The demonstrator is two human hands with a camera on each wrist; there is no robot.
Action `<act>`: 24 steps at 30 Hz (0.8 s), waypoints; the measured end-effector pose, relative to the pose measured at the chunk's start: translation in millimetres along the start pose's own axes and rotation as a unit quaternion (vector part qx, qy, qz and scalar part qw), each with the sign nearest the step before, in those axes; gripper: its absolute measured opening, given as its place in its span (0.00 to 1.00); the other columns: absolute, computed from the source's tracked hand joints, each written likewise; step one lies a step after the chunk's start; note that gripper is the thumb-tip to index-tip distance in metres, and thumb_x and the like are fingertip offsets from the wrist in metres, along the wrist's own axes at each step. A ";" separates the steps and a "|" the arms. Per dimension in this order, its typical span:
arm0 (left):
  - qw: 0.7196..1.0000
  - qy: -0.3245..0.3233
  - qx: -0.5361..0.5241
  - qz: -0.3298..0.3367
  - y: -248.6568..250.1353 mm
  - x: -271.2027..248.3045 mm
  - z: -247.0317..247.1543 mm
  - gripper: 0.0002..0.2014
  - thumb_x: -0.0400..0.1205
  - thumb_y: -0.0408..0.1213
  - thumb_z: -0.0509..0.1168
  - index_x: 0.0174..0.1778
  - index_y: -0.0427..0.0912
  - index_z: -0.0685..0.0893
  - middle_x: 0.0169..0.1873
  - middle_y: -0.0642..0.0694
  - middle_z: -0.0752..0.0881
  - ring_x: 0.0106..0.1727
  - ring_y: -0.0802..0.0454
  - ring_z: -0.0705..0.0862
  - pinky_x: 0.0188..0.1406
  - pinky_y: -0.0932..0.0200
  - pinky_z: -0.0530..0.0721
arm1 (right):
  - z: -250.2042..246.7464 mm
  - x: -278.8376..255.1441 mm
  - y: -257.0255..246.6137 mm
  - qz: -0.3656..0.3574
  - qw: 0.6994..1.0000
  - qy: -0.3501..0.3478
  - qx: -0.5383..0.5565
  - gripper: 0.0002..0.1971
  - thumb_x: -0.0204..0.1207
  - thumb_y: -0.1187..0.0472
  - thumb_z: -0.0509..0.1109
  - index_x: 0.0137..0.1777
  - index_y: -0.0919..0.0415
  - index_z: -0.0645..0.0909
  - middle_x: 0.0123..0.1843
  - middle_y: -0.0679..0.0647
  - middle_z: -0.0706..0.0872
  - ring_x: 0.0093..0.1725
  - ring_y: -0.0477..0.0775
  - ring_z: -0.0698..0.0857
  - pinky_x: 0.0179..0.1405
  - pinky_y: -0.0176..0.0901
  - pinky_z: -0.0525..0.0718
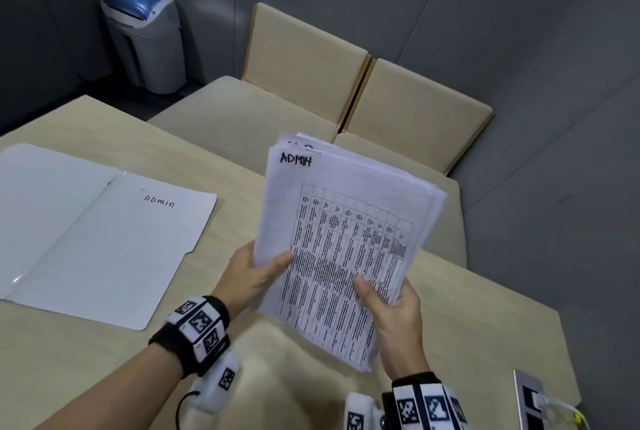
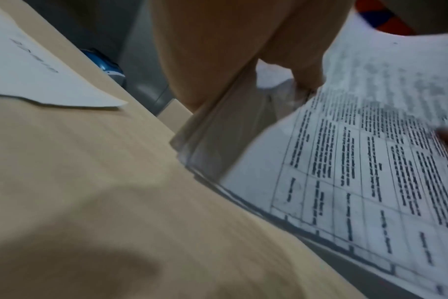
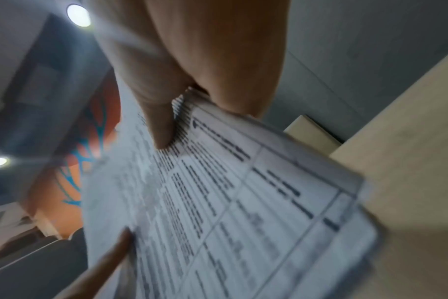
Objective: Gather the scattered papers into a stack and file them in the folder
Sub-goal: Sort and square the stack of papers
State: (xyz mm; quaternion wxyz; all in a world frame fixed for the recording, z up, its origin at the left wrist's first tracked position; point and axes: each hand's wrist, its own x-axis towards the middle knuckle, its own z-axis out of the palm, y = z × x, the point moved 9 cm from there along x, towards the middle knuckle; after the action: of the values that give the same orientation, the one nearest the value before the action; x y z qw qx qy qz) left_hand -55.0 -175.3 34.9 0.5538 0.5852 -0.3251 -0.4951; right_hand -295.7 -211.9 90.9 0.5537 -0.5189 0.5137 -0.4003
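Observation:
A thick stack of printed papers (image 1: 346,242), with "ADMIN" handwritten on the top sheet, is held tilted above the table. My left hand (image 1: 258,273) grips its left edge, thumb on top. My right hand (image 1: 388,305) grips the lower right edge, thumb on the sheet. The left wrist view shows the stack (image 2: 358,172) close up with my left hand (image 2: 218,60) on its edge. In the right wrist view my right hand (image 3: 192,81) pinches the stack (image 3: 230,212). A white folder (image 1: 97,239) labelled "ADMIN" lies open and flat at the left of the table; its corner (image 2: 38,81) shows in the left wrist view.
The beige table (image 1: 104,377) carries the folder. Two beige chairs (image 1: 346,93) stand at its far side. A grey bin with a blue lid (image 1: 145,38) stands on the floor at the back left. A small metal device (image 1: 533,398) sits at the table's near right corner.

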 end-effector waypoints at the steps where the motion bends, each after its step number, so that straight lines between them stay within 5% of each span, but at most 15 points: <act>1: 1.000 0.004 0.009 -0.010 -2.5 -5.4 -4.4 0.26 0.72 0.55 0.76 0.54 0.36 0.87 0.46 0.34 0.93 0.43 0.38 0.94 0.38 0.49 0.93 | 6.2 -0.3 1.0 0.004 1.000 -0.013 -0.001 0.14 0.75 0.66 0.77 0.60 0.54 0.84 0.54 0.47 0.96 0.52 0.48 0.95 0.48 0.41 0.92; 4: 0.999 0.031 0.015 -0.019 -5.2 -20.5 -23.1 0.17 0.76 0.44 0.74 0.52 0.33 0.88 0.44 0.31 0.93 0.41 0.32 0.93 0.39 0.41 0.93 | 22.0 -2.6 19.3 0.038 0.998 -0.037 -0.033 0.21 0.77 0.59 0.77 0.69 0.53 0.80 0.61 0.50 0.93 0.61 0.53 0.92 0.63 0.56 0.88; 8: 0.995 0.089 0.024 -0.036 -7.1 -41.6 -69.2 0.13 0.76 0.44 0.77 0.50 0.39 0.90 0.39 0.38 0.95 0.37 0.39 0.95 0.37 0.42 0.93 | 48.7 -14.2 65.4 0.112 0.987 -0.077 -0.087 0.13 0.86 0.63 0.67 0.67 0.54 0.84 0.61 0.51 0.94 0.62 0.55 0.91 0.70 0.65 0.82; 11: 0.988 0.129 0.054 -0.057 -17.2 -48.7 -120.3 0.11 0.77 0.42 0.77 0.47 0.38 0.88 0.40 0.38 0.95 0.37 0.40 0.94 0.37 0.45 0.93 | 83.2 -27.1 79.8 0.096 0.981 -0.073 -0.150 0.13 0.87 0.63 0.63 0.64 0.50 0.85 0.59 0.49 0.94 0.60 0.53 0.92 0.69 0.61 0.84; 15: 0.984 0.121 0.111 -0.064 -25.5 -49.1 -177.2 0.07 0.81 0.37 0.72 0.53 0.43 0.83 0.49 0.41 0.91 0.44 0.49 0.90 0.41 0.61 0.89 | 133.0 -35.9 69.6 0.048 0.978 -0.033 -0.198 0.10 0.87 0.62 0.61 0.53 0.44 0.80 0.51 0.45 0.91 0.52 0.52 0.90 0.59 0.53 0.86; 18: 0.978 0.061 0.190 -0.058 -16.3 -51.4 -207.1 0.15 0.84 0.43 0.66 0.66 0.47 0.79 0.60 0.48 0.87 0.58 0.48 0.86 0.59 0.53 0.85 | 174.1 -40.1 46.2 0.019 0.979 -0.016 -0.204 0.09 0.88 0.63 0.60 0.53 0.50 0.79 0.48 0.43 0.89 0.49 0.45 0.88 0.48 0.46 0.81; 20: 0.971 0.027 0.233 -0.048 -2.7 -53.7 -231.8 0.25 0.82 0.54 0.64 0.73 0.46 0.78 0.64 0.50 0.86 0.64 0.48 0.85 0.65 0.50 0.83 | 204.3 -38.9 32.7 0.010 0.980 -0.007 -0.199 0.10 0.88 0.63 0.59 0.50 0.50 0.79 0.47 0.45 0.90 0.50 0.51 0.89 0.47 0.46 0.83; 24: 0.965 0.122 0.221 -0.066 25.8 -41.6 -328.5 0.28 0.83 0.55 0.64 0.77 0.44 0.74 0.64 0.46 0.85 0.57 0.48 0.84 0.55 0.55 0.79 | 260.3 -29.3 16.5 0.017 0.991 0.014 -0.136 0.10 0.89 0.59 0.59 0.58 0.47 0.82 0.53 0.50 0.92 0.54 0.53 0.91 0.56 0.52 0.87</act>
State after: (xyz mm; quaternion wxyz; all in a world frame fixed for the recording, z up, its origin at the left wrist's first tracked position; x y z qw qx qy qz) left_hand 245.6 -34.0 35.1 0.4123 0.7693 -0.3175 -0.3708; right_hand -45.4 -138.4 61.9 0.4775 -0.5750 0.5795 -0.3249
